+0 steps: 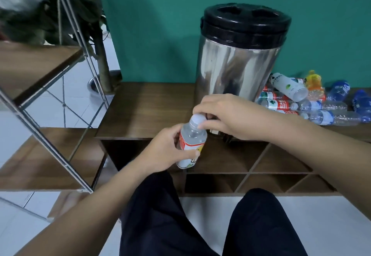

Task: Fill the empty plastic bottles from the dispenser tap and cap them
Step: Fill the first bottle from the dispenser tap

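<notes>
The right hand (226,115) has its grip pinched around the white cap (197,119), thumb and fingertips curled on it, while the left hand (166,151) is wrapped round the body of the bottle (191,145), holding it tilted in the air just in front of the counter (144,107), below and in front of the dispenser (239,55). The bottle looks clear and full, a smooth plastic cylinder with a red, white and yellow label, so I judge this one is filled and being capped; whether the cap is tight yet I cannot tell. The dispenser is a shiny steel drum with a ribbed black plastic lid; its tap is hidden behind the right hand. To its right a heap of spare bottles (313,101) lies on its side, thin crinkly clear plastic with red, blue and white labels, seemingly empty, so most of the work looks still ahead. The counter is dark wood-grain board with open cubbyholes (220,183) underneath.
</notes>
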